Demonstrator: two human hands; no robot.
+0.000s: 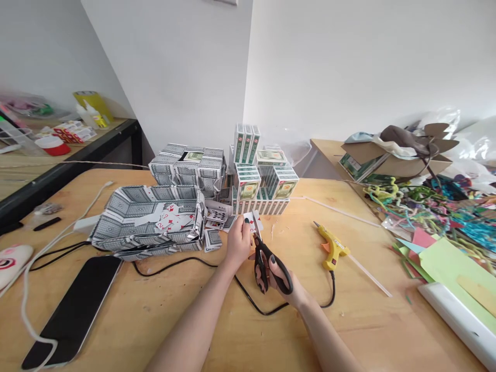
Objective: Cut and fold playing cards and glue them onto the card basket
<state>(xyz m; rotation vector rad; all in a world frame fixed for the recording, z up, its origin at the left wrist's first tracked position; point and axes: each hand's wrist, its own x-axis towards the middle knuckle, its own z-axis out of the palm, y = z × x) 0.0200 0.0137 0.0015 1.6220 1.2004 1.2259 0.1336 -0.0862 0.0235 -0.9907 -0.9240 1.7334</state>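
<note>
Centrally, just above the wooden table (pixel 194 320), the left hand (pixel 238 242) is pinching a playing card (pixel 256 222) by its near edge. The right hand (pixel 281 279) is gripping the black-handled scissors (pixel 265 261), with its fingers threaded through the loops and the blades pointing up into the card. Whether the blades are parted is too small to tell.

A black cable (pixel 248 298) is snaking across the table under both wrists. A yellow hot glue gun (pixel 332 248) is lying just to the right of the scissors, and a clear glue stick (pixel 370 275) is resting beyond it. Close behind the card, stacked card-deck boxes (pixel 267 185) are crowding the back of the table. A box built of folded playing cards (pixel 155 219) is sitting to their left. A dark phone (pixel 73 305) is lying at the near left, while coloured paper sheets (pixel 453 263) and tangled pipe cleaners (pixel 422 206) are filling the right edge.
</note>
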